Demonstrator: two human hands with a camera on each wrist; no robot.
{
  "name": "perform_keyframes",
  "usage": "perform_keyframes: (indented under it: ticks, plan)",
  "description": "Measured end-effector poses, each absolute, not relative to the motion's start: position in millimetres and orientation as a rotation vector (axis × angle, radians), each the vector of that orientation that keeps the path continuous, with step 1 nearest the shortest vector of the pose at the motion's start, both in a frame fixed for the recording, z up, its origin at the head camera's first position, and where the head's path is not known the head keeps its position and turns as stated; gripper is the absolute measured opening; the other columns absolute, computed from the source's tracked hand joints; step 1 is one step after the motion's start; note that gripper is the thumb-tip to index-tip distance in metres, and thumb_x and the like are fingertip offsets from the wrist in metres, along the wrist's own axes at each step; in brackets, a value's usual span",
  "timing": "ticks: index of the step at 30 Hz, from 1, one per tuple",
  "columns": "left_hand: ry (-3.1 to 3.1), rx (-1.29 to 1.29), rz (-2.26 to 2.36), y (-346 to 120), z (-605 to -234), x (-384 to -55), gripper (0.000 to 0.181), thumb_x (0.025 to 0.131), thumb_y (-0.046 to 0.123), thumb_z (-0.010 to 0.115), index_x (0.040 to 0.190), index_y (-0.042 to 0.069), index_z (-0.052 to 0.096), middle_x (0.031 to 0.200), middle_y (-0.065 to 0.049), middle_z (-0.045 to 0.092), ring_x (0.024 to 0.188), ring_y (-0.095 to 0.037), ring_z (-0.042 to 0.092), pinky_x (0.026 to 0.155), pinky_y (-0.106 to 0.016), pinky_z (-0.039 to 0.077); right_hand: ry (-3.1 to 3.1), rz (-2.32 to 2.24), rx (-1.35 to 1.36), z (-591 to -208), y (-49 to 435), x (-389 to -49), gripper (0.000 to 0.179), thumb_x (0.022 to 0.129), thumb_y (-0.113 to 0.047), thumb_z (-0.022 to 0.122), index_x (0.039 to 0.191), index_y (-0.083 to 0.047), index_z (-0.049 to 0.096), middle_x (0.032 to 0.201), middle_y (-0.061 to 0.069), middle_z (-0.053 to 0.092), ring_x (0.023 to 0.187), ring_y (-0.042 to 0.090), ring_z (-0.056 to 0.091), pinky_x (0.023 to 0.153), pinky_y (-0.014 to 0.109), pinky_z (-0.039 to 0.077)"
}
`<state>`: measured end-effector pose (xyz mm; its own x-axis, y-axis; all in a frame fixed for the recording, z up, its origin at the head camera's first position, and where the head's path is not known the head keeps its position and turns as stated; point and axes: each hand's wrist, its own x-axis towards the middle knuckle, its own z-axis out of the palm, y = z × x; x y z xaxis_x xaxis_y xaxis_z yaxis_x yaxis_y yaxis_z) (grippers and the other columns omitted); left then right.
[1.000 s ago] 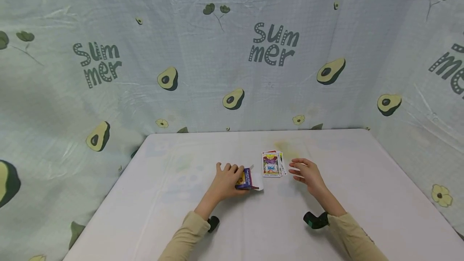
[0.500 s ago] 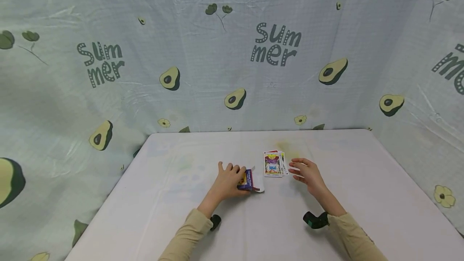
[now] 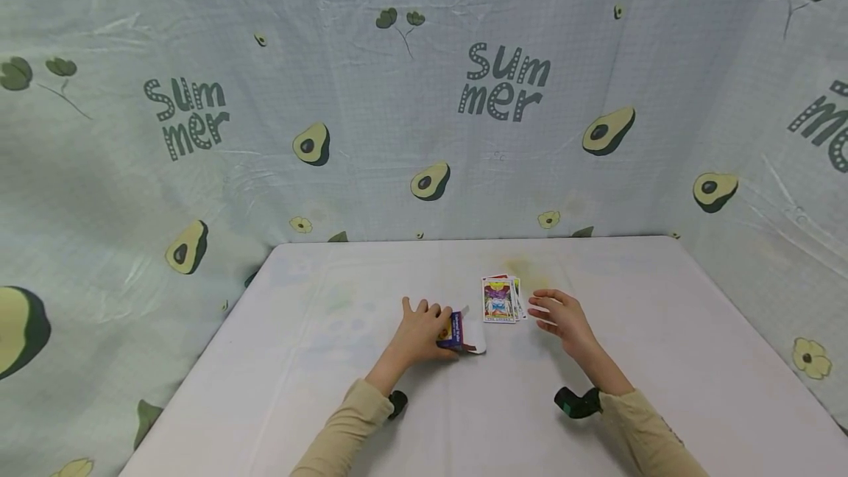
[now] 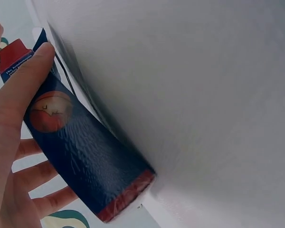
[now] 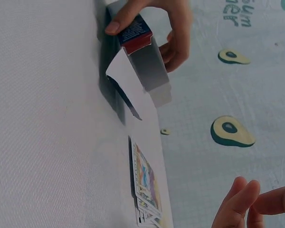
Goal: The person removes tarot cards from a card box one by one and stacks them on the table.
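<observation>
My left hand (image 3: pixel 419 333) grips a dark blue and red card box (image 4: pixel 85 152) from the sides, thumb on one face and fingers on the opposite one. The box's near end stands open toward the right, its white flap (image 5: pixel 126 78) folded out low over the table. Just right of that flap lies a small, uneven stack of picture cards (image 3: pixel 499 300), face up with a colourful tarot-style card on top. My right hand (image 3: pixel 559 315) is held beside the stack's right edge, its fingers loosely bent and holding nothing.
The table (image 3: pixel 318 389) has a white cloth over it. Behind and at both sides hangs a pale curtain (image 3: pixel 358 94) printed with avocados and "summer". A dark camera mount (image 3: pixel 578 403) sits at my right wrist.
My left hand and the card box have shifted slightly right, toward the cards. The right hand and the card stack stay about where they were.
</observation>
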<state>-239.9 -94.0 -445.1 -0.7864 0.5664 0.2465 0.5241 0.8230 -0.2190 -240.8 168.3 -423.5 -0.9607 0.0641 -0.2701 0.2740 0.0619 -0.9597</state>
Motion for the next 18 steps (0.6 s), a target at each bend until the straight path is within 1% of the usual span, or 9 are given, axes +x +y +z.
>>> perform_keyframes:
  ticks: [3,6,10,13,18]
  plan:
    - [-2.715,-0.833,0.189,-93.2,-443.7,-238.9,0.074,0.057,0.066,0.067,0.110,0.017,0.053,0.094,-0.001,0.059,0.086,-0.021,0.051,0.084,-0.058,0.033,2.168,-2.019,0.356,-425.1,168.4,-240.6,0.040,0.093,-0.021,0.041,0.127,0.002,0.040,0.129,0.024,0.045,0.091,0.014,0.062,0.070,0.020,0.048]
    - [-2.731,-0.832,0.182,-92.1,-442.6,-237.8,0.074,0.056,0.065,0.068,0.110,0.017,0.053,0.093,-0.001,0.059,0.086,-0.021,0.051,0.084,-0.058,0.033,2.167,-2.021,0.358,-426.1,169.4,-239.3,0.040,0.093,-0.021,0.041,0.126,0.001,0.040,0.129,0.024,0.045,0.092,0.016,0.062,0.069,0.019,0.048]
    - [-2.771,-0.828,0.191,-90.3,-442.7,-237.7,0.074,0.057,0.065,0.068,0.111,0.016,0.053,0.095,-0.001,0.059,0.089,-0.022,0.052,0.086,-0.060,0.033,2.166,-2.026,0.345,-426.3,171.7,-237.7,0.042,0.093,-0.021,0.043,0.127,0.003,0.040,0.121,0.020,0.052,0.087,0.012,0.062,0.068,0.018,0.047]
    - [-2.802,-0.822,0.194,-89.6,-442.6,-238.0,0.075,0.057,0.064,0.068,0.113,0.016,0.052,0.098,-0.002,0.060,0.092,-0.023,0.052,0.087,-0.061,0.032,2.160,-2.030,0.354,-426.0,172.2,-237.0,0.040,0.092,-0.020,0.043,0.126,0.002,0.041,0.116,0.015,0.057,0.083,0.008,0.062,0.067,0.018,0.047]
    - [-2.813,-0.817,0.218,-89.2,-444.0,-238.3,0.077,0.058,0.065,0.067,0.116,0.016,0.052,0.100,-0.002,0.060,0.094,-0.023,0.052,0.088,-0.061,0.031,2.155,-2.029,0.352,-426.0,171.8,-236.7,0.039,0.092,-0.020,0.043,0.125,0.002,0.041,0.115,0.014,0.057,0.084,0.009,0.062,0.067,0.018,0.047]
